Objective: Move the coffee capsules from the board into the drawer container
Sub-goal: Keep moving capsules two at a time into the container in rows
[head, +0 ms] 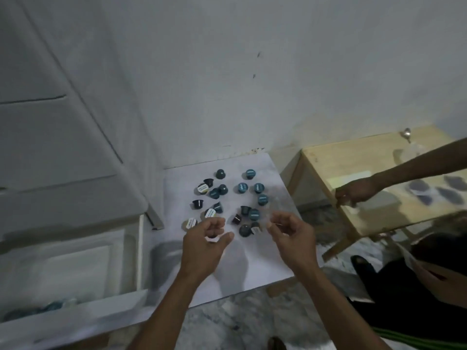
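Several teal and black coffee capsules [241, 188] lie scattered on a white board [252, 269] on the floor. My left hand [204, 246] hovers over the board's near-left capsules, fingers curled. A dark capsule [213, 235] shows between its thumb and fingers; whether it is gripped is unclear. My right hand [290, 238] is over the board's right side with fingers apart and nothing in it, its fingertips beside a white-lidded capsule [255, 229]. The white drawer container [63, 198] stands at the left with its drawer [75, 269] pulled out. A few capsules [51, 306] lie in the drawer's near corner.
A low wooden table [328, 157] stands right of the board, with dark round shapes and a spoon [406, 134] on it. Another person's hand [358, 193] rests on the table's edge. That person sits at the lower right in dark clothes [404, 294]. A white wall is behind.
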